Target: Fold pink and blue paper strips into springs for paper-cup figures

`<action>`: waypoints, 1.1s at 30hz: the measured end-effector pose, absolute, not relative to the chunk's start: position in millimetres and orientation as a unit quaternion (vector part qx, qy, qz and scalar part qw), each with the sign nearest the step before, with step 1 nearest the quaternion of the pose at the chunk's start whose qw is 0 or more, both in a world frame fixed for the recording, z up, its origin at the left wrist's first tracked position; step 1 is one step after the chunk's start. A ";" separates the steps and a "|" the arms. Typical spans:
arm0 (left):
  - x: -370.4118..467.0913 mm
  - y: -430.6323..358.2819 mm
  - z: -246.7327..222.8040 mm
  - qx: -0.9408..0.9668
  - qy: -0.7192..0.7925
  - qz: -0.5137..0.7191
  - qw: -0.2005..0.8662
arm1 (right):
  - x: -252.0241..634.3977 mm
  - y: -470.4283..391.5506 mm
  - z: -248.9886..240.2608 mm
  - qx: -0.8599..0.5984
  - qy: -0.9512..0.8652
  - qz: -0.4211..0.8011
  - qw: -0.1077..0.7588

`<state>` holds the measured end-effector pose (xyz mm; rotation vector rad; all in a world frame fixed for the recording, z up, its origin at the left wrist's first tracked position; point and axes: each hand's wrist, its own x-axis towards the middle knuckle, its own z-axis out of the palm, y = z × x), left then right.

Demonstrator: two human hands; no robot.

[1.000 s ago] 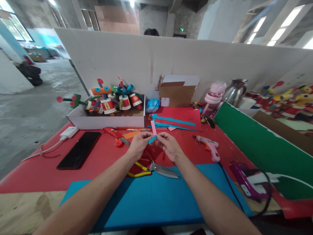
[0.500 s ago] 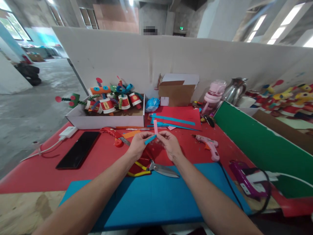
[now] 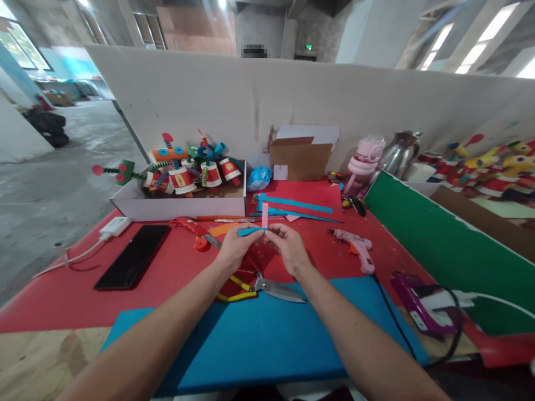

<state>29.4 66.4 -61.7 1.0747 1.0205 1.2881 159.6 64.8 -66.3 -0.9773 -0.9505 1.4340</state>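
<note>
Red sheeting (image 3: 179, 264) is underlying frame centre, left hand (image 3: 234, 245) pinching a blue strip (image 3: 247, 231) running leftward, right hand (image 3: 289, 245) pinching near its inner end, where a pink strip (image 3: 264, 215) is standing upright.

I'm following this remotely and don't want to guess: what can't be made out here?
All in the head view:
- Where the pink strip meets the blue strip: hidden by the fingertips of both hands.
- Part of the shears' yellow handles: behind the left arm.
- Print on the cups: too small.
- Far-right figures: blurred, partly cut off by the edge.
</note>
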 end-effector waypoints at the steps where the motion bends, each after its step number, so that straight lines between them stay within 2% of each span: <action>1: 29.4 66.4 -61.9 0.458 0.432 0.543 0.556 | 159.7 64.9 -65.9 -0.415 -0.405 0.602 0.549; 8: 29.8 64.1 -58.9 0.467 0.447 0.535 0.544 | 161.4 66.3 -66.7 -0.457 -0.432 0.559 0.540; 21: 24.1 72.6 -64.9 0.476 0.428 0.563 0.522 | 160.1 64.8 -63.4 -0.442 -0.390 0.621 0.517; 26: 26.3 69.5 -61.3 0.509 0.437 0.526 0.522 | 161.5 66.3 -65.2 -0.442 -0.392 0.594 0.546; 33: 25.5 69.1 -61.6 0.539 0.448 0.504 0.505 | 159.8 65.3 -65.8 -0.430 -0.410 0.593 0.544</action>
